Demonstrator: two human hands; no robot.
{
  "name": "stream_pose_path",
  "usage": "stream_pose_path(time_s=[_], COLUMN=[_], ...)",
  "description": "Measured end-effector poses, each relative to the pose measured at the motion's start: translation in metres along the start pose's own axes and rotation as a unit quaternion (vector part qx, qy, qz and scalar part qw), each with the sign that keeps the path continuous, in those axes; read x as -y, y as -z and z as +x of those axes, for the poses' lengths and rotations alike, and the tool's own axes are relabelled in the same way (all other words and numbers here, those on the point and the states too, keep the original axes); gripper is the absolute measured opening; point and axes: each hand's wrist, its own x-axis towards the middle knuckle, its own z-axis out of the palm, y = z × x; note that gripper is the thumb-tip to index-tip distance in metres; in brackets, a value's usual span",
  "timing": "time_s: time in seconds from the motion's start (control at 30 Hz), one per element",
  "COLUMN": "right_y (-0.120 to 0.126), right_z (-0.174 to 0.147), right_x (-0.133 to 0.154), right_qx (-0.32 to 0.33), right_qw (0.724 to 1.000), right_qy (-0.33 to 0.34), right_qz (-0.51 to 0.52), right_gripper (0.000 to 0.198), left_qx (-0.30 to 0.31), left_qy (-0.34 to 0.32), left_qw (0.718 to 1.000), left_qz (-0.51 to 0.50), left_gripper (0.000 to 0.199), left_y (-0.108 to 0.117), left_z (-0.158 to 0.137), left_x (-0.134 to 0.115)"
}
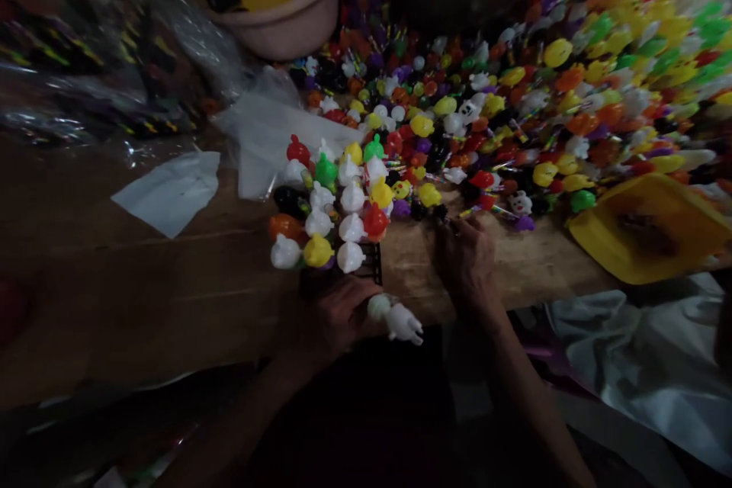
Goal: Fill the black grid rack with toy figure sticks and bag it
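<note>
Jutting past the near edge of the tabletop (171, 297), a white figure (405, 323) sticks out from the left hand (343, 313), whose fingers look curled around its hidden lower end. Just beyond that hand, rows of coloured heads (351, 227) stand packed above a dark grid (374, 267). The right hand (469, 252) is at the near fringe of a loose heap (474, 130), fingers bent beside a small black head (440, 212); from where I stand I cannot tell whether they pinch it.

A slackened left grip could let the white figure drop off the near edge. A bump from the left knuckles might tilt the close-set rows. Pieces lie crossed in the heap, so tugging one could drag others toward the edge, perhaps against the yellow tray (600, 244) to the right.
</note>
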Motion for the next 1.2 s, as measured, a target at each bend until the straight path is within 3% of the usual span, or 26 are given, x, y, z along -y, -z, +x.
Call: stream_pose_path(time_s=[0.1,0.23,0.4,0.63,0.9,1.07,1.2], right_y=[0.008,0.011,0.002,-0.017,-0.027,-0.023,-0.024], right_z=[-0.01,-0.032,-0.059,-0.065,-0.062,-0.055,-0.055], right_x=[-0.005,0.006,0.033,0.066,0.074,0.066,0.061], right_qx=[-0.018,0.004,0.06,0.107,0.083,0.12,0.091], right_qw=[0.996,0.987,0.96,0.921,0.939,0.95,0.966], right_qy=[-0.017,-0.004,-0.059,-0.034,0.033,0.031,0.086], right_qz=[0.088,0.162,0.268,0.374,0.333,0.287,0.226], right_gripper=[0.025,0.023,0.022,0.023,0.025,0.029,0.029], left_qx=[0.013,0.021,-0.002,-0.011,-0.014,-0.022,-0.025], left_qy=[-0.016,-0.018,-0.051,-0.091,-0.087,-0.062,-0.048], left_qw=[1.0,0.998,0.99,0.99,0.991,0.995,0.997], left_qz=[-0.007,0.052,0.134,0.109,0.097,0.07,0.056], left_gripper=[0.015,0.018,0.018,0.022,0.023,0.021,0.028], left_y=[0.014,0.011,0.004,0.01,0.01,0.005,0.002], left_z=[-0.011,-0.009,-0.014,-0.037,-0.039,-0.042,-0.044], left_x=[0.008,0.004,-0.002,0.0,0.003,0.002,0.003])
